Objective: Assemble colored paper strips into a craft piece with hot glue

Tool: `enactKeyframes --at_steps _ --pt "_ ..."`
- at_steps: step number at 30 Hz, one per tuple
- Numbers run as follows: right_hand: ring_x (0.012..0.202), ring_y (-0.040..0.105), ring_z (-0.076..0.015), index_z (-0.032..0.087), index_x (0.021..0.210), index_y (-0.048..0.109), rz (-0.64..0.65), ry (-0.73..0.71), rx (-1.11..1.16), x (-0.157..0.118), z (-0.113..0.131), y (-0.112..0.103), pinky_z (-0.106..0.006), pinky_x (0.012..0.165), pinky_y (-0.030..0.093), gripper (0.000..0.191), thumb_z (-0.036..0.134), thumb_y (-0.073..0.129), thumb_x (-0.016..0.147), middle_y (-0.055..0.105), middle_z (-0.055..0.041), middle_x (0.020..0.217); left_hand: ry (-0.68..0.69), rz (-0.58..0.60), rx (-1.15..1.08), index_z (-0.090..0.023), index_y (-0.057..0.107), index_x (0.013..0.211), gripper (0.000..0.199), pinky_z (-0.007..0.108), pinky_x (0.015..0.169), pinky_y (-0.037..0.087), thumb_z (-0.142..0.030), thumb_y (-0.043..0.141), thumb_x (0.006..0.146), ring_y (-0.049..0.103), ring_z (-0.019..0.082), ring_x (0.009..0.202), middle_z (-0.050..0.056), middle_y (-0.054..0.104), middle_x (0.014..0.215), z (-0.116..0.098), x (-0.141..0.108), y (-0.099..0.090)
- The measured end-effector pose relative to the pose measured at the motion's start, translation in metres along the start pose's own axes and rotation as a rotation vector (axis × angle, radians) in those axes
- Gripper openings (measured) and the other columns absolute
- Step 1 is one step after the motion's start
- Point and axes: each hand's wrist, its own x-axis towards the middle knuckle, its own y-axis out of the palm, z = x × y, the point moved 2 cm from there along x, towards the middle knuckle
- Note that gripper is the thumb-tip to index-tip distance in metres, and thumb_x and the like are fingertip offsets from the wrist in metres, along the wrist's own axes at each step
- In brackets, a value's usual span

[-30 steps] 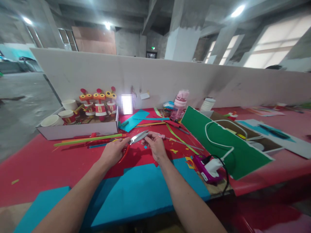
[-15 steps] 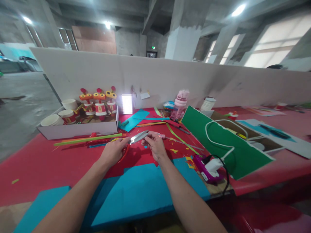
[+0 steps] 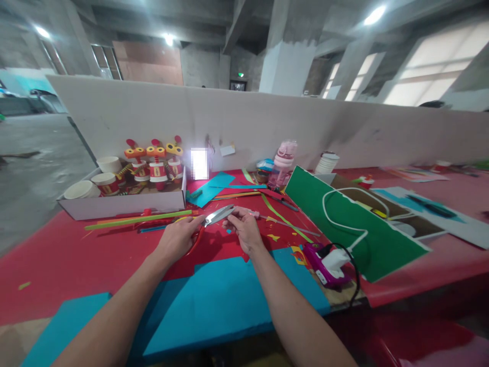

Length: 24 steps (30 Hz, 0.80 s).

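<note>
Scissors (image 3: pixel 219 216) were gripped by the left hand (image 3: pixel 179 237). Whether anything was pinched by the right hand (image 3: pixel 246 232), best kept clear of their edges, could not be told.

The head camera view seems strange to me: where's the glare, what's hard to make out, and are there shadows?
Head view: a bright rectangle before the partition is washed out white, its edge pixelated; head view: the scissors glint near the pivot; head view: shadow darkens the blue sheet beside the left forearm; head view: the far window looks pale and hazy.
</note>
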Motion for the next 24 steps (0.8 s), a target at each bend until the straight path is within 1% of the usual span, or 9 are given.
enactKeyframes --at_steps 7,15,20,24 --pt "0.053 0.06 -0.01 0.017 0.074 0.062 0.007 -0.001 -0.009 -0.0002 -0.0003 -0.0001 -0.024 0.06 0.053 0.017 0.026 0.07 0.064 0.064 0.0019 0.06 0.011 -0.007 -0.006 -0.029 0.045 0.127 0.047 0.027 0.065 0.043 -0.018 0.042 0.082 0.058 0.023 0.095 0.007 0.06 0.109 -0.0009 -0.0001 0.0002" --pt "0.053 0.06 -0.0098 0.018 0.073 0.062 0.001 0.005 -0.009 -0.0009 0.0004 0.0011 -0.024 0.059 0.053 0.014 0.025 0.069 0.064 0.063 0.0024 0.059 -0.01 0.024 -0.01 -0.031 0.044 0.128 0.05 0.028 0.07 0.043 -0.014 0.041 0.08 0.057 0.022 0.095 0.007 0.059 0.11 0.0007 0.0007 0.0036" --pt "0.052 0.06 -0.0098 0.017 0.074 0.063 -0.011 0.015 -0.021 -0.0008 0.0 0.0008 -0.023 0.057 0.052 0.017 0.027 0.07 0.063 0.064 0.0017 0.059 0.007 0.017 0.016 -0.029 0.046 0.126 0.048 0.029 0.068 0.043 -0.013 0.041 0.081 0.059 0.023 0.094 0.008 0.06 0.11 0.0005 0.0001 0.0042" --pt "0.052 0.06 -0.01 0.017 0.077 0.063 -0.021 0.031 -0.012 0.0005 -0.0018 -0.0001 -0.023 0.056 0.052 0.022 0.029 0.073 0.061 0.064 0.0013 0.061 -0.014 0.027 0.016 -0.029 0.046 0.126 0.049 0.027 0.068 0.044 -0.014 0.041 0.08 0.061 0.022 0.092 0.007 0.062 0.11 0.0003 0.0012 0.0025"
